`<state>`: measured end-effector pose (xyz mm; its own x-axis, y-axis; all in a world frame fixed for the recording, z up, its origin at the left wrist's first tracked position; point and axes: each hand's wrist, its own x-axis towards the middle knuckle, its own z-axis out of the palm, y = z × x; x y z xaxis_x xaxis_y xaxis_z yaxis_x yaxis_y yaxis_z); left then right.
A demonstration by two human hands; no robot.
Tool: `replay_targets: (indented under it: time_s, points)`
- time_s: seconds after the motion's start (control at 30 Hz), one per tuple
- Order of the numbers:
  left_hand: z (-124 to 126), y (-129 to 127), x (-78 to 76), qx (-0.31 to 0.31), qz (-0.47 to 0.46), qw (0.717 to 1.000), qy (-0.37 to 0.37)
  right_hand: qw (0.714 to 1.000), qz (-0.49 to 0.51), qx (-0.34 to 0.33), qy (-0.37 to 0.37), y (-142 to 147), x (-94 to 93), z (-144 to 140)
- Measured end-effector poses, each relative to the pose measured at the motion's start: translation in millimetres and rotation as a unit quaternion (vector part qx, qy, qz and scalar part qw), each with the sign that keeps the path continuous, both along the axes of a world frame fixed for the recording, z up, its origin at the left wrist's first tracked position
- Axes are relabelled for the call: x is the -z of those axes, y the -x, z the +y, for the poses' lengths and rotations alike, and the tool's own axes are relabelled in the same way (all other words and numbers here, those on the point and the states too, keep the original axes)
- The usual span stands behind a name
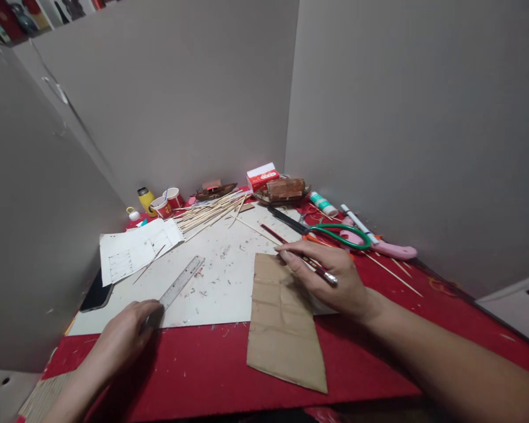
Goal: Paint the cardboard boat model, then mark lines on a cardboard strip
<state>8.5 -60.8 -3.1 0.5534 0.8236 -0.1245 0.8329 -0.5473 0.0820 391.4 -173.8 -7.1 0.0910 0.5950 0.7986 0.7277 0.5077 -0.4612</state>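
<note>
Head view. My left hand (pixel 123 338) rests on the near end of the metal ruler (pixel 178 286), fingers together and pressed flat on it; whether the thumb pinches underneath I cannot tell. From those fingers the ruler's long axis runs toward 1 o'clock, across the white board (pixel 229 264).

My right hand (pixel 330 282) lies on the upper corner of the brown card piece (pixel 284 329), fingers curled and clamped on a pencil (pixel 311 264). The pencil's long axis points toward 10 o'clock, its far end passing beyond the fingertips.

The card piece sits at 3 o'clock from the ruler, just beside it but apart; its long axis runs roughly 12 to 6 o'clock, its lower half overhanging the board onto the red cloth (pixel 203 370). The right hand is touching the card; the left is nearer the ruler.

At 12 o'clock from the right hand lie the green-handled scissors (pixel 335 232); a bundle of wooden sticks (pixel 209 214) lies at 11 o'clock.
</note>
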Motion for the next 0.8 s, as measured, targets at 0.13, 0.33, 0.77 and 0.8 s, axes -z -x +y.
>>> replay_targets:
  time_s: [0.13,0.33,0.77,0.8]
  points:
    - [1.2,-9.2,2.7,0.028,0.013,0.999,-0.030,1.000,0.004,-0.002,-0.005,-0.6,-0.2,-0.1]
    - [11.5,-29.5,18.4,0.069,0.003,0.994,-0.080,1.000,-0.009,-0.002,-0.015,-1.1,0.6,0.9]
    - [-63.0,-44.8,33.7,0.065,-0.024,0.997,0.013,0.996,-0.018,0.074,0.049,2.0,10.8,-10.5]
    - [-75.3,-41.8,36.9,0.067,-0.029,0.997,0.024,0.995,-0.016,0.074,0.070,1.6,12.4,-11.7]
